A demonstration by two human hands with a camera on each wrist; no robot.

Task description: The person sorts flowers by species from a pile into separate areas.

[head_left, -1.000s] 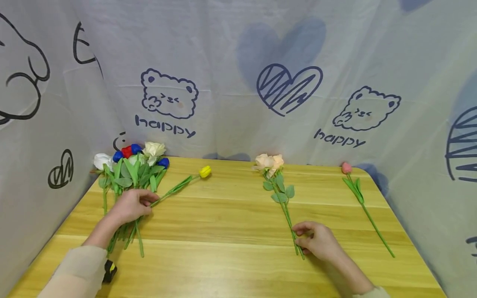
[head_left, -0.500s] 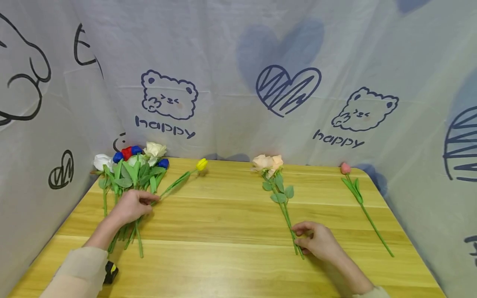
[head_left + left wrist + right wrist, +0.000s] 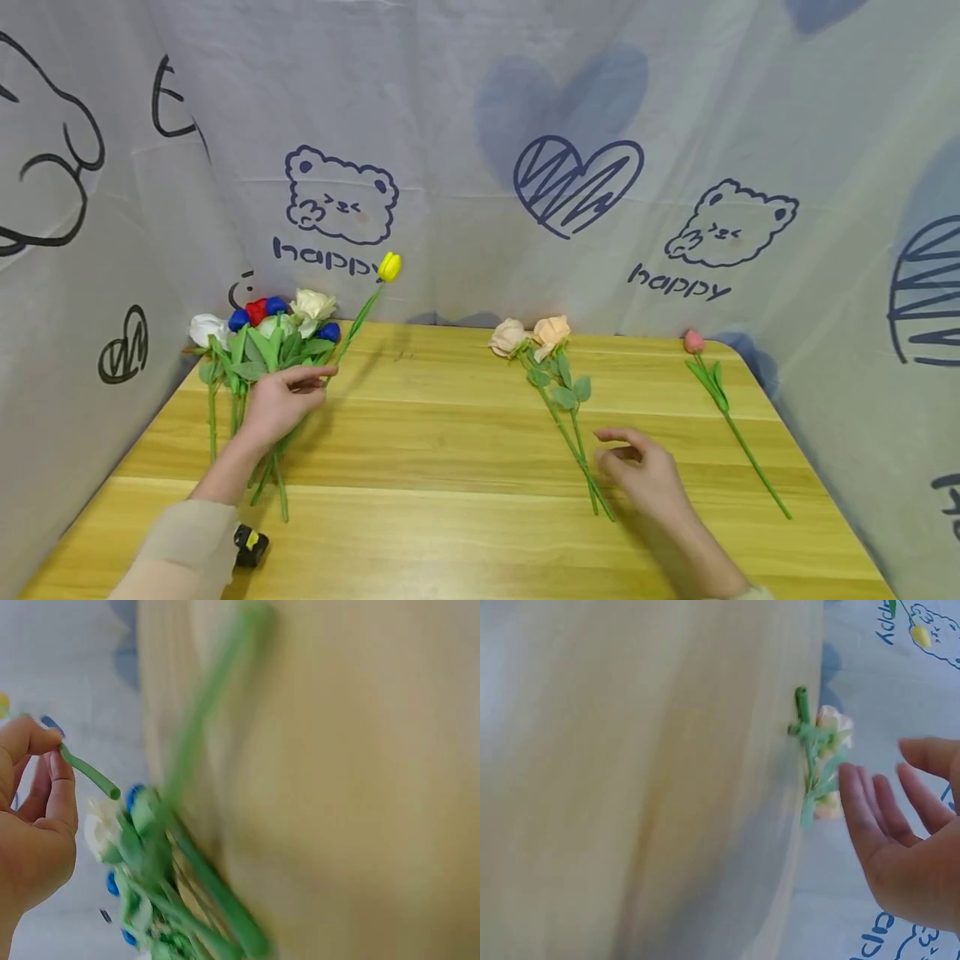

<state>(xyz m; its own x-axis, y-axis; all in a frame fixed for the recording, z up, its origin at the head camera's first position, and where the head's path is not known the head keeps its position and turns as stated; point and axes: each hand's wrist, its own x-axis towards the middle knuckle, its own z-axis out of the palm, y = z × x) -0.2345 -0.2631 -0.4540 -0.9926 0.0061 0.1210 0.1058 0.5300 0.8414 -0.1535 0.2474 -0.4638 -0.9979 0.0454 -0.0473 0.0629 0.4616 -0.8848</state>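
Observation:
My left hand point(image 3: 285, 402) pinches the green stem of a yellow tulip point(image 3: 389, 267) between thumb and fingertips. The bloom is raised in front of the back cloth, and the stem's cut end point(image 3: 112, 792) pokes out below the fingers in the left wrist view. Beneath that hand lies a pile of flowers point(image 3: 277, 346) with white, cream, red and blue blooms. My right hand point(image 3: 645, 471) hovers just right of two peach roses point(image 3: 551, 332), its fingers parted and holding nothing. Those roses lie on the table with their stems crossed near the bottom.
A pink tulip point(image 3: 693, 341) lies by itself on the right side of the wooden table point(image 3: 450, 533). A small black and yellow object point(image 3: 251, 546) sits beside the left sleeve. Printed cloth point(image 3: 450, 108) hangs behind the table and along both sides.
The left hand has lifted the yellow tulip up off the table. The right hand has let go of the rose stems and risen slightly; one rose head has shifted left, away from the other.

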